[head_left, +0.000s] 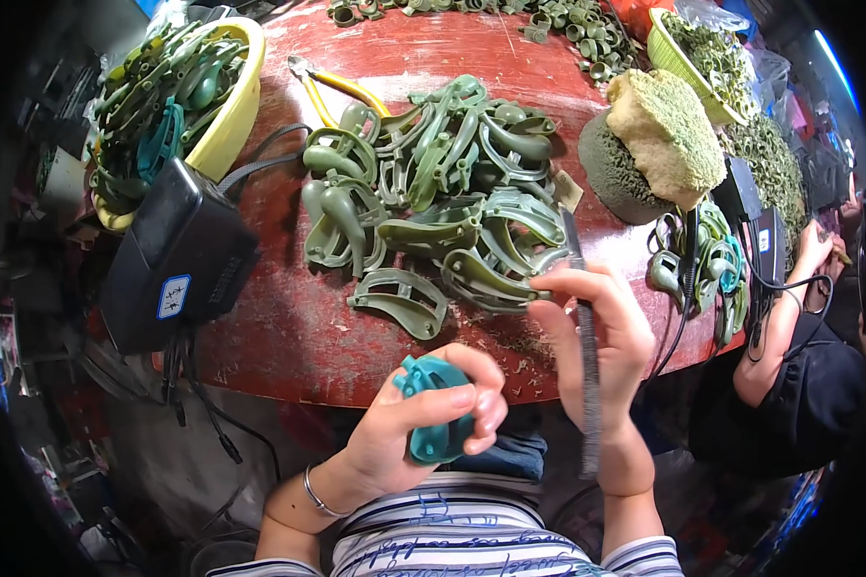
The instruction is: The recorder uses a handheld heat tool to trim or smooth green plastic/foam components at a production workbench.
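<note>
A teal moulded plastic part (440,438), curved with a small pegged end, is wrapped in the fingers of my left hand (394,423). The thumb presses across its face, in front of my striped shirt and just off the table's near edge. My right hand (597,332) grips a long, thin dark-grey file (588,385), held nearly upright with its upper end by the pile. Its index fingertip overlaps the edge of a green plastic part (486,279); whether they touch I cannot tell. A heap of similar olive-green hollow curved parts (443,159) lies beyond both hands.
Yellow-handled cutters (332,91) lie behind the heap on the red table (269,327). A yellow basket (245,91) of parts and a black box (178,260) with cables stand left. Right are a foam lump (678,130), a green basket (659,48) and another person's arm (775,332).
</note>
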Demonstrator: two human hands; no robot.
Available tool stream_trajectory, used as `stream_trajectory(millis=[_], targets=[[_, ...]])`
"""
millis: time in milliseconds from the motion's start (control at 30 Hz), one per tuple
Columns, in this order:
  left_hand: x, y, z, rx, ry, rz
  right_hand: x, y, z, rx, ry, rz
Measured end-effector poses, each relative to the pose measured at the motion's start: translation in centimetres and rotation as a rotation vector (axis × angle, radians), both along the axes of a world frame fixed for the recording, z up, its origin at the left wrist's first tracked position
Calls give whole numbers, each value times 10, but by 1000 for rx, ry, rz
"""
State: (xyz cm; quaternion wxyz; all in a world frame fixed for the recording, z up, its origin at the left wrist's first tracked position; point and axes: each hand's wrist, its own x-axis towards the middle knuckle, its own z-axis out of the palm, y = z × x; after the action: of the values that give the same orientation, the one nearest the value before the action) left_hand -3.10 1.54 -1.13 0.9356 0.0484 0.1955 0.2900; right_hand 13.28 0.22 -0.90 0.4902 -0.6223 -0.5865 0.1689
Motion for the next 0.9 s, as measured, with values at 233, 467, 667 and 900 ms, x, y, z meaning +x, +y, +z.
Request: stream_trajectory(millis=[233,467,667,900], targets=[[6,0,-1,122,113,-12,23,-24,38,-57,309,5],[15,-4,0,223,-2,-402,28,-18,38,-169,278,334],[28,3,8,245,-100,-587,29,-20,40,-199,195,379],[28,-4,17,327,70,-347,18,-37,37,88,234,-59]])
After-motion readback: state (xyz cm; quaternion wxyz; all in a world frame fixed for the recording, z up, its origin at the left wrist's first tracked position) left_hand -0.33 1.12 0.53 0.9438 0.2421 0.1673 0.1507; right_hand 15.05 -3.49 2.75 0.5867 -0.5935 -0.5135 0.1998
